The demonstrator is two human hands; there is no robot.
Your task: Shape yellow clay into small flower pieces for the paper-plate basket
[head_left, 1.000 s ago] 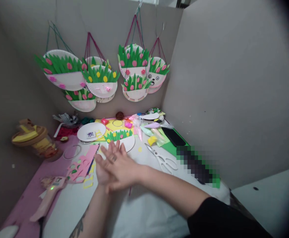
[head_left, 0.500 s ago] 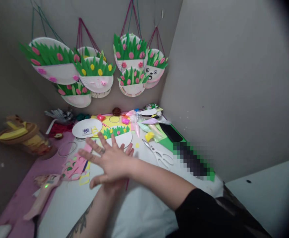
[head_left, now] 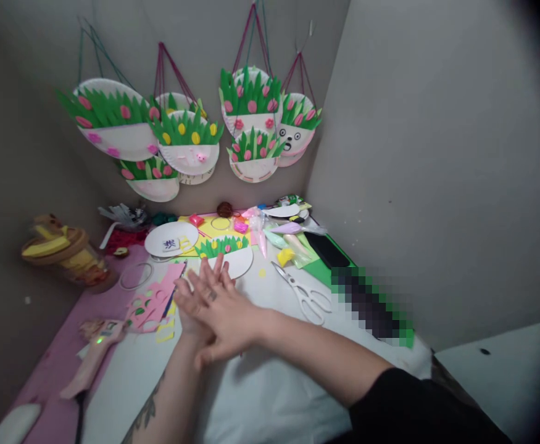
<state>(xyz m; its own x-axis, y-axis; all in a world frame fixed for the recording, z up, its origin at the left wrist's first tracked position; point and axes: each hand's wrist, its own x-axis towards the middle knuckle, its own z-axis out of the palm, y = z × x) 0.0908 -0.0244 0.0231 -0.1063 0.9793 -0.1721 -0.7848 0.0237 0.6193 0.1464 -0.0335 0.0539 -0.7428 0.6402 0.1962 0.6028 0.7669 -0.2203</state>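
My right hand [head_left: 228, 317] lies flat across my left hand [head_left: 193, 327], crossing it at an angle above the table. The right fingers are stretched out and slightly apart. Beneath, the left palm is mostly covered, with some of its straight fingertips showing. Whether anything sits between the palms is hidden. Just beyond the fingers lies a white paper plate [head_left: 239, 264] with green paper grass and small yellow and pink flowers. White-handled scissors [head_left: 304, 296] rest open to the right. Left of my hands are pink paper scraps [head_left: 156, 302] with cut-out holes.
Decorated paper-plate baskets [head_left: 189, 157] hang by strings on the back wall. A pink glue gun [head_left: 96, 357] with a lit green light lies left, near a clear cup [head_left: 84, 265]. Bags of coloured clay [head_left: 292, 228], a white plate [head_left: 163, 237] and a black phone [head_left: 328, 250] lie farther back.
My right hand has slid back over the left, and its fingers are less widely spread. The whole view has shifted slightly, so the things appear farther right.
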